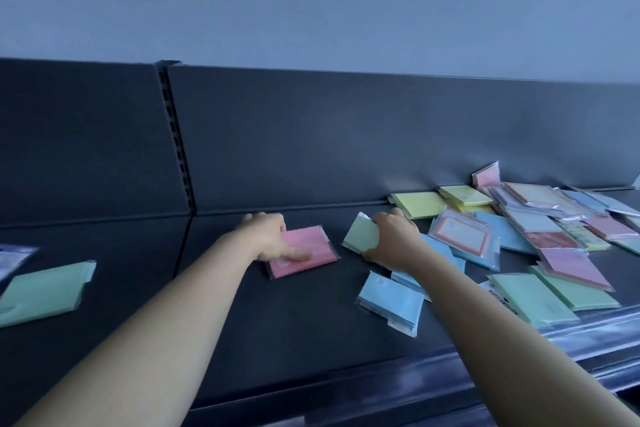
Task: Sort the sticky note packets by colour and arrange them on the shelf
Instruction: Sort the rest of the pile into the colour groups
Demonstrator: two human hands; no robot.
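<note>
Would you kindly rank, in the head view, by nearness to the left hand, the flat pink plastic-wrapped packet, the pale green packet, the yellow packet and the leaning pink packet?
1. flat pink packet, held by the left hand.
2. pale green packet, just right, in the right hand.
3. yellow packet, farther right, at the back.
4. leaning pink packet, far right.

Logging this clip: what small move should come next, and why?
Probably the right hand carries its green packet across to the far-left green packet, since the colours match. The left hand holds a pink packet, so it is busy.
</note>
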